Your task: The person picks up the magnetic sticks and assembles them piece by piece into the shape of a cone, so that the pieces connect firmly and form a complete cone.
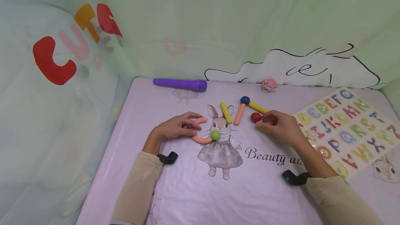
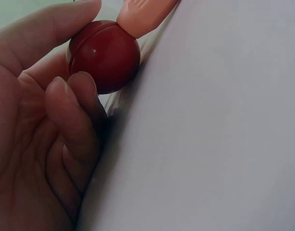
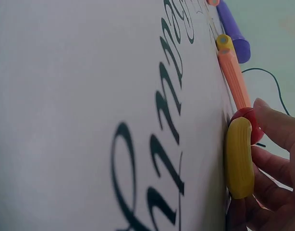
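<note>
My left hand (image 1: 176,126) pinches a red ball (image 2: 106,57) between thumb and fingers, low over the table. Two orange curved rods (image 1: 202,139) reach out from that ball, and a green ball (image 1: 215,135) sits at the end of the lower one. My right hand (image 1: 281,126) has its fingertips on a second red ball (image 3: 248,118), with a yellow curved rod (image 3: 239,159) against it. Behind that rod, some of the right fingers are curled and partly hidden. Beyond the right hand, a dark blue ball (image 1: 245,100) joins a straight orange rod (image 1: 240,114) and a straight yellow rod (image 1: 257,107).
A loose yellow rod (image 1: 226,113) lies between the hands. Along the back edge are a purple microphone-shaped stick (image 1: 179,84) and a small pink toy (image 1: 269,85). An alphabet puzzle board (image 1: 353,131) lies at the right, partly under the right forearm. Printed curtains stand behind and left.
</note>
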A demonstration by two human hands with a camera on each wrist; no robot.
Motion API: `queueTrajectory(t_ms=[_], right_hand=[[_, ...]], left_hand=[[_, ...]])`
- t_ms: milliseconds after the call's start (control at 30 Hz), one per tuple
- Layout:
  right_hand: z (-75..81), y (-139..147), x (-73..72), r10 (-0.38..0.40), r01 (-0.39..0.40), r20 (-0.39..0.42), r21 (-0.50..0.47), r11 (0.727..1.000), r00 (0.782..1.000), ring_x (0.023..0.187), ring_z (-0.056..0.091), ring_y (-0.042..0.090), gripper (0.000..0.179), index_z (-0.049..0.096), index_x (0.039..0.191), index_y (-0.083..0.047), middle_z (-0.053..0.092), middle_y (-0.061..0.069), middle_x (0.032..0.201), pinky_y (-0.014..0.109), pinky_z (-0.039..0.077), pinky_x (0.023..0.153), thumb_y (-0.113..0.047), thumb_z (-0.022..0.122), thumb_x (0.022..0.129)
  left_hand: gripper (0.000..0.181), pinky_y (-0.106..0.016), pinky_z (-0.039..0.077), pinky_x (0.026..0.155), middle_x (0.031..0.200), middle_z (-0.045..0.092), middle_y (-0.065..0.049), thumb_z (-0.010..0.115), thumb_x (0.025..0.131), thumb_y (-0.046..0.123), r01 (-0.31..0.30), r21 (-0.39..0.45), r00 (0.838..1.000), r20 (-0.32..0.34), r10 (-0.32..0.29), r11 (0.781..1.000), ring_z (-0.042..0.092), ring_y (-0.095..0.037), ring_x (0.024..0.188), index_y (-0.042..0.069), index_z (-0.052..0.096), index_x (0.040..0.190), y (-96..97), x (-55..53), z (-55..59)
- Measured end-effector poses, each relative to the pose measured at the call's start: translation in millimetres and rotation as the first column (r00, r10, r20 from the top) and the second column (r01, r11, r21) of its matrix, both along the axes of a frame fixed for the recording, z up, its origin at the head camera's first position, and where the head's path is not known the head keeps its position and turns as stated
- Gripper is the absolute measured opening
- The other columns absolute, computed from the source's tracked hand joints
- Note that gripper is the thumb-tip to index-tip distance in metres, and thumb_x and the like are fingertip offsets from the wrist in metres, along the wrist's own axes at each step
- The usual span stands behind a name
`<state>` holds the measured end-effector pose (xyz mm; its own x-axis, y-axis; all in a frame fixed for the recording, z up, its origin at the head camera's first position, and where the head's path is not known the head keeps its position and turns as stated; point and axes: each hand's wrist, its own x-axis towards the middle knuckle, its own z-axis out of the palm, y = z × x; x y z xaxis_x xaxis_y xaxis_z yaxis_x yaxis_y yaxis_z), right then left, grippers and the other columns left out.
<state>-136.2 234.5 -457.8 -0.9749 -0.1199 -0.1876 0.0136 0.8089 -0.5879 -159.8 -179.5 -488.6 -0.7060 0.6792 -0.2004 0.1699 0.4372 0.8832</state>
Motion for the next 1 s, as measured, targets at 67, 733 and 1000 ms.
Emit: queueTrajectory(t_ms=[67, 733, 1000], right_hand=[[0.1, -1.6, -0.1, 0.006, -0.006, 0.001, 0.007, 1.0, 1.0, 0.092, 0.058, 0.025, 0.053, 0.066, 0.119, -0.008, 0.07, 0.01, 0.104, 0.03, 0.047, 0.075, -0.05, 0.076, 0.089], [-0.6, -1.0, -1.8, 0.038, -0.042, 0.063, 0.054, 0.998, 0.997, 0.091, 0.051, 0.027, 0.044, 0.068, 0.119, -0.007, 0.06, 0.01, 0.093, 0.033, 0.041, 0.069, -0.044, 0.07, 0.094], [1.4, 0.2, -5.2, 0.071, -0.076, 0.087, 0.056, 0.996, 0.994, 0.093, 0.052, 0.027, 0.04, 0.067, 0.118, -0.008, 0.06, 0.01, 0.095, 0.033, 0.041, 0.069, -0.041, 0.069, 0.096]], left_hand=[[0.029, -0.033, 0.041, 0.091, 0.155, 0.043, 0.006, 0.073, 0.094, 0.025, 0.001, -0.003, 1.0, 0.001, -0.001, 1.0, 0.052, -0.018, 0.109, 0.019, 0.076, 0.122, 0.2, 0.3, 0.4], [0.042, -0.03, 0.04, 0.083, 0.155, 0.042, 0.009, 0.073, 0.094, 0.028, -0.006, -0.012, 1.0, -0.002, 0.006, 1.0, 0.05, -0.018, 0.09, 0.019, 0.068, 0.135, -0.3, -0.2, -1.9], [0.042, -0.032, 0.041, 0.085, 0.155, 0.042, 0.008, 0.073, 0.094, 0.027, -0.003, -0.012, 1.0, -0.005, 0.002, 1.0, 0.051, -0.019, 0.091, 0.018, 0.068, 0.135, -0.1, -0.1, 0.9]])
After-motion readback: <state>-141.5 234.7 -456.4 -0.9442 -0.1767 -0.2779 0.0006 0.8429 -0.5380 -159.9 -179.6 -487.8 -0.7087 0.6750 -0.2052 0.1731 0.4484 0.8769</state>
